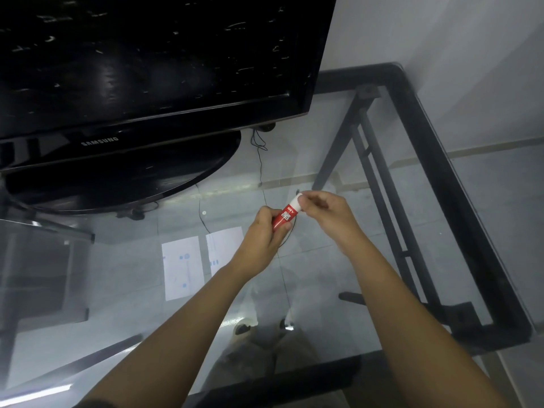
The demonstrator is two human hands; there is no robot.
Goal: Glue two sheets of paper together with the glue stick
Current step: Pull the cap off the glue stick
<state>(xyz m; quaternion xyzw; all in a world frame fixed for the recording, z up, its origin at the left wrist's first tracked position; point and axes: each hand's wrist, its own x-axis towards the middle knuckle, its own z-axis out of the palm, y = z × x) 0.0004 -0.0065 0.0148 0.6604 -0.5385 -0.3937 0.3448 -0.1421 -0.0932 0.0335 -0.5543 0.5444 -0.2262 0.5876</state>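
Glue stick [284,217] clamped in my left hand [262,237], white cap [297,201] pinched by my right hand [326,214]; uncapping comes next, before the two paper sheets [183,267].

The scene was dim and bluish — soft glare streaked the glass table [309,160] below the television [153,69], and straight edges bowed outward toward the frame's corners.

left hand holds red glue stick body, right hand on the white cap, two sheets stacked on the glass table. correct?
Not stacked. The head view shows the two sheets lying side by side on the glass table. The rest holds: left hand on the glue stick body, right hand on its cap.
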